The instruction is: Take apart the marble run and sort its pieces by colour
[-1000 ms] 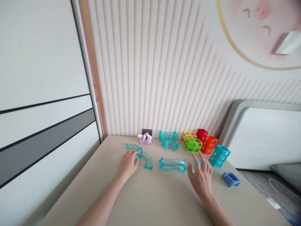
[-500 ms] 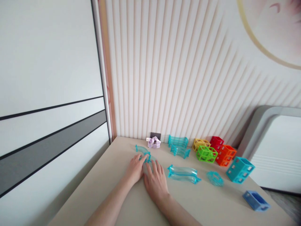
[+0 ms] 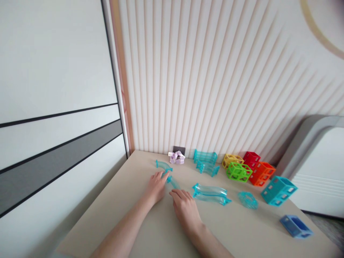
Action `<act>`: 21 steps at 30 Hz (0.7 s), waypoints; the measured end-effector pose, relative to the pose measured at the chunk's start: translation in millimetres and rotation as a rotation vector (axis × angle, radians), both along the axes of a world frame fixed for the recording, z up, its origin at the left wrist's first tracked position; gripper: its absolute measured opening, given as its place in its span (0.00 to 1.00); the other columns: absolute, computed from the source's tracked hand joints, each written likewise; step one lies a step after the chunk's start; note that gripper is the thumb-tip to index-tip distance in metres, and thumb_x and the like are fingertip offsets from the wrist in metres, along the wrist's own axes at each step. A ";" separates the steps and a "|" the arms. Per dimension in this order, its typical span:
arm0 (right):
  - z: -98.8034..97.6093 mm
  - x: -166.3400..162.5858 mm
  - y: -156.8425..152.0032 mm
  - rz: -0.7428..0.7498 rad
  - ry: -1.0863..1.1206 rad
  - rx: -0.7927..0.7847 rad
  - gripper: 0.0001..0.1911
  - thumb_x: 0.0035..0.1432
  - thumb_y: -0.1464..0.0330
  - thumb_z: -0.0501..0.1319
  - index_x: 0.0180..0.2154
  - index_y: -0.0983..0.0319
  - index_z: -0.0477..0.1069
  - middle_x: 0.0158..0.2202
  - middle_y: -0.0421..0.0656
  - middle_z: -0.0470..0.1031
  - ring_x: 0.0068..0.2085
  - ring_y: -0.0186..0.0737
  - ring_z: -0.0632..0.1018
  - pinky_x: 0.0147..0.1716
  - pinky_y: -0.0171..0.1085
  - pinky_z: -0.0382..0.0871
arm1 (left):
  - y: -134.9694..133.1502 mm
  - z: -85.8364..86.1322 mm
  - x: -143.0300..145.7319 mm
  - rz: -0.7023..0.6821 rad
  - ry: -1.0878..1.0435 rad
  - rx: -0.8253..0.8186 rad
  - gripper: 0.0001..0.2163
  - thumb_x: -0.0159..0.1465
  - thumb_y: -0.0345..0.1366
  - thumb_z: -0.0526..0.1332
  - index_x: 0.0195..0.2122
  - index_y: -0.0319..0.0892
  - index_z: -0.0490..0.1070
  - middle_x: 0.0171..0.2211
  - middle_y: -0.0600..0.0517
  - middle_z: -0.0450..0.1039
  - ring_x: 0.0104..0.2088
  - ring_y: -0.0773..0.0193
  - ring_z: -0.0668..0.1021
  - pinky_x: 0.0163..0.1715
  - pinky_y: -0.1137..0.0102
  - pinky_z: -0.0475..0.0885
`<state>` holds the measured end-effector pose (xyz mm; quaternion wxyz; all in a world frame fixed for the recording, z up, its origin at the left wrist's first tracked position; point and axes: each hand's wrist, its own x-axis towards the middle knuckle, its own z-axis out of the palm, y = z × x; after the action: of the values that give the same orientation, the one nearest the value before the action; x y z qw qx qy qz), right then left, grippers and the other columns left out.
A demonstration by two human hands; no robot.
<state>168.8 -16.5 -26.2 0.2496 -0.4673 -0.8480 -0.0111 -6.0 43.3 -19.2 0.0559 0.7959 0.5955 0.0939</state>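
Two curved pieces of clear teal toy track lie on the table in front of my hands. The farther track piece (image 3: pixel 163 165) shows almost whole. The nearer track piece (image 3: pixel 173 183) runs between my hands, its near end hidden by my right fingers. My left hand (image 3: pixel 156 187) is closed, with its fingertips at the neighbouring ends of the two pieces, gripping there. My right hand (image 3: pixel 185 206) has its fingers bent and drawn together over the near end of the nearer piece. Whether the two track ends are joined is too small to tell.
Straight clear teal tracks (image 3: pixel 211 194) lie to the right, with more tracks (image 3: pixel 206 157) by the wall. Beyond are a teal ring-like piece (image 3: pixel 247 200), a green block frame (image 3: pixel 238 172), an orange one (image 3: pixel 262 173), a teal one (image 3: pixel 278 191), a blue one (image 3: pixel 296 226) and a lilac object (image 3: pixel 177 157).
My right hand has moved right and toward me, away from my left hand, so more of the nearer track piece shows. My left hand stays by the track ends. The view has shifted slightly.
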 end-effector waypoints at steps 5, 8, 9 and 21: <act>1.3 3.6 0.8 0.005 0.092 0.064 0.24 0.58 0.86 0.57 0.46 0.57 0.79 0.43 0.44 0.81 0.42 0.44 0.80 0.43 0.40 0.74 | -2.8 5.1 -1.1 0.003 -0.041 0.005 0.28 0.64 0.31 0.53 0.67 0.40 0.61 0.58 0.40 0.68 0.60 0.50 0.70 0.59 0.60 0.65; 2.1 3.9 0.9 0.009 0.109 0.085 0.24 0.57 0.86 0.58 0.47 0.58 0.79 0.43 0.45 0.80 0.42 0.44 0.78 0.42 0.40 0.75 | -3.2 5.7 -1.2 -0.011 -0.063 -0.017 0.28 0.64 0.34 0.55 0.66 0.40 0.61 0.60 0.40 0.67 0.62 0.50 0.69 0.61 0.59 0.64; 2.4 3.8 0.7 0.009 0.114 0.092 0.24 0.57 0.86 0.58 0.47 0.58 0.79 0.43 0.45 0.80 0.42 0.44 0.78 0.42 0.40 0.75 | -2.9 5.2 -1.2 -0.015 -0.073 -0.029 0.28 0.64 0.34 0.55 0.67 0.40 0.61 0.61 0.40 0.66 0.62 0.50 0.68 0.62 0.59 0.63; 1.9 -0.7 -2.3 -0.007 0.164 0.087 0.22 0.57 0.83 0.60 0.46 0.56 0.79 0.42 0.45 0.78 0.43 0.45 0.77 0.42 0.41 0.76 | 0.1 3.4 -6.6 -0.103 -0.125 -0.096 0.30 0.64 0.31 0.52 0.69 0.31 0.55 0.71 0.37 0.53 0.69 0.52 0.61 0.67 0.61 0.57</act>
<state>168.1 -18.8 -24.3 0.3382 -0.4583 -0.8218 -0.0107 -12.6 43.4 -15.8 0.1358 0.8144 0.5530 0.1119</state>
